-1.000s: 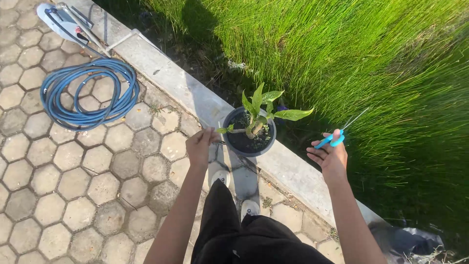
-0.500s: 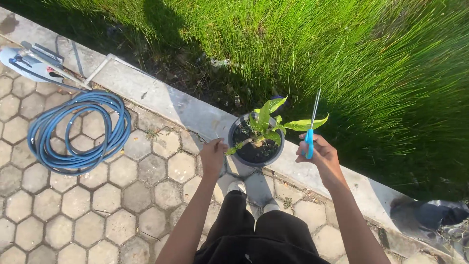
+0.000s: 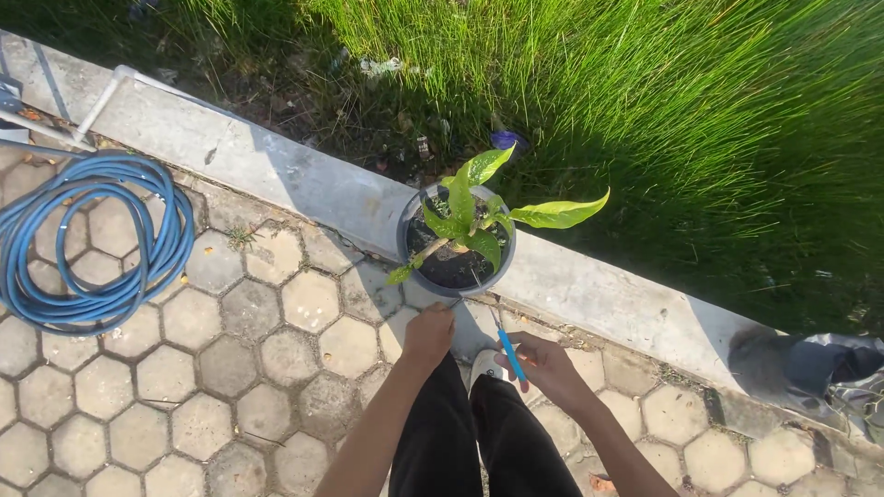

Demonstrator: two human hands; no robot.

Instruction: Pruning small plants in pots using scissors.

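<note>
A dark round pot (image 3: pixel 406 230) with a small green-leaved plant (image 3: pixel 474 212) stands on the concrete kerb (image 3: pixel 304 179). My right hand (image 3: pixel 543 361) holds blue-handled scissors (image 3: pixel 505 345), blades pointing up toward the pot's near rim. My left hand (image 3: pixel 429 331) is closed just below the pot, fingers curled; whether it pinches anything I cannot tell. Both hands are close together over my dark trousers and light shoes.
A coiled blue hose (image 3: pixel 87 239) lies on the hexagonal paving (image 3: pixel 212 368) at the left. Tall green grass (image 3: pixel 645 101) fills the ground beyond the kerb. A dark plastic bag (image 3: pixel 829 368) lies at the right edge.
Both hands have dropped from beside the plant to below the pot. The right hand brought the scissors in toward the left hand. The view shifted right and down.
</note>
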